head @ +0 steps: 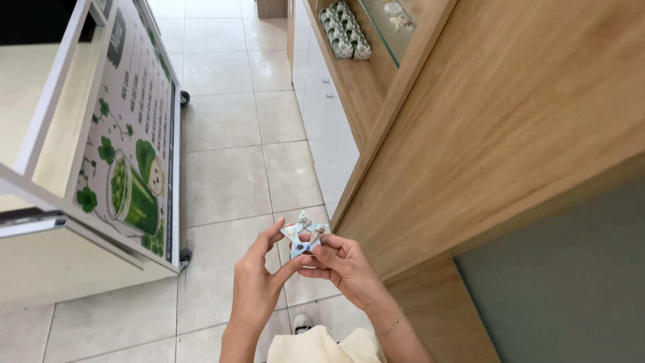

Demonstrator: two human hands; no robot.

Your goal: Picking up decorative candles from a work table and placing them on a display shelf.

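Both of my hands hold a small light-blue star-shaped ornament (304,235) with tiny shells stuck on it, low in the middle of the view above the tiled floor. My left hand (259,282) pinches its left points with thumb and fingers. My right hand (342,265), with a thin bracelet on the wrist, grips its lower right side from below. The star's middle is open, and part of it is hidden behind my fingers.
A tall wooden shelf unit (484,134) rises at the right, with a row of small patterned ceramic pieces (346,30) on a far shelf and white cabinet doors (322,128) below. A wheeled cart (134,154) with a green illustrated side panel stands at the left on the tiled floor (228,175).
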